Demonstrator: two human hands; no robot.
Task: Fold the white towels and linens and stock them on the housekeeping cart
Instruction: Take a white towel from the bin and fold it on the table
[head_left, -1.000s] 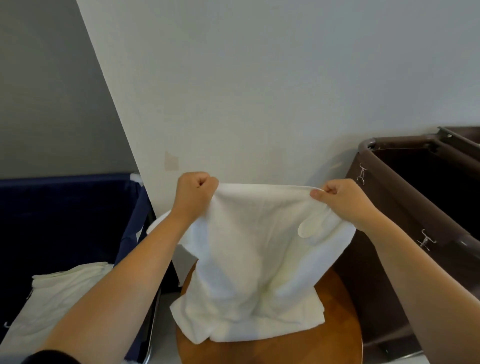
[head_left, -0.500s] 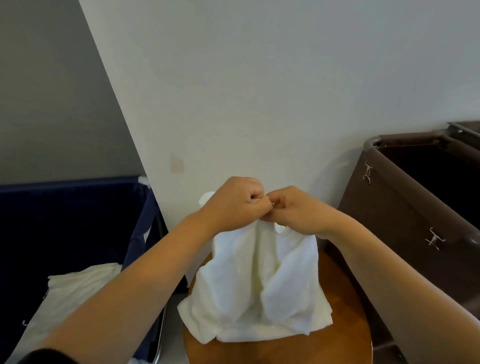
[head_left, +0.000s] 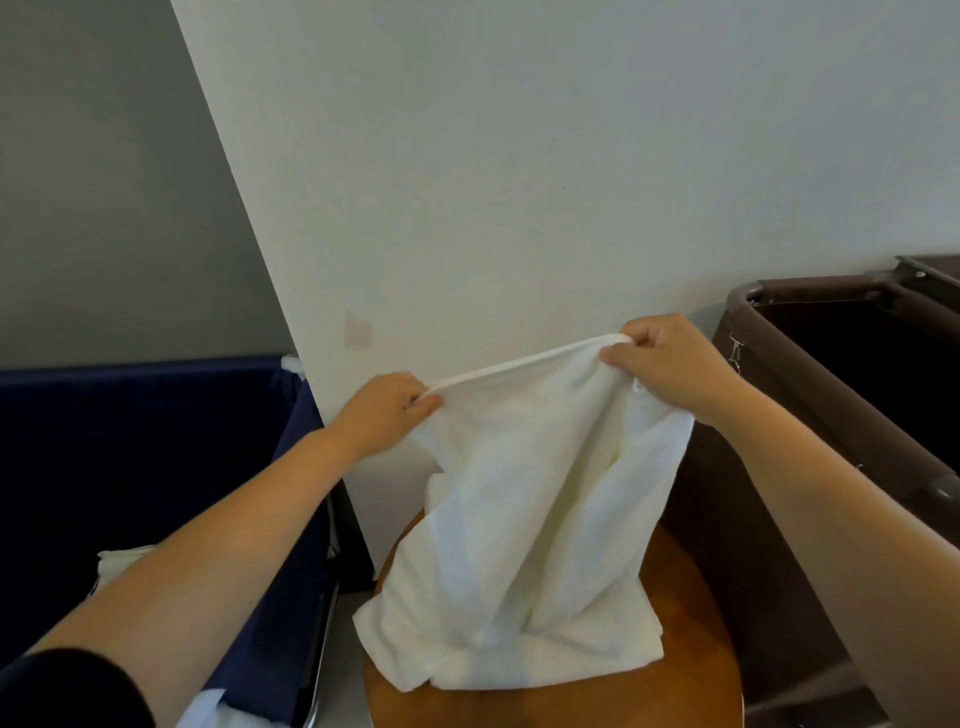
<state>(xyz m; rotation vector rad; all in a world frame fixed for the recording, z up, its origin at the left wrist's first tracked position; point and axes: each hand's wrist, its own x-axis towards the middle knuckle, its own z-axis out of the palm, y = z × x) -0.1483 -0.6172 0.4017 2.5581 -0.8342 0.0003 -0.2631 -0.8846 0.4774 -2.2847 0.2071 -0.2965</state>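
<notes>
Pinching white towel (head_left: 530, 519) taut by its hem, left hand (head_left: 382, 410) and right hand (head_left: 670, 364), over wooden stool (head_left: 691, 623)

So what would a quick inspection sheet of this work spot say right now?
Surface: round wooden table, with the towel's lower end resting on it.
Job's things: white towel stretched by its top edge; more white linen in the navy bin.
Clutter: nothing seen.
Hands: left hand and right hand each grip a top corner, held apart.
Cables: nothing seen.
Surroundings: white wall behind; brown bin on the right, with metal clips on its side.
</notes>
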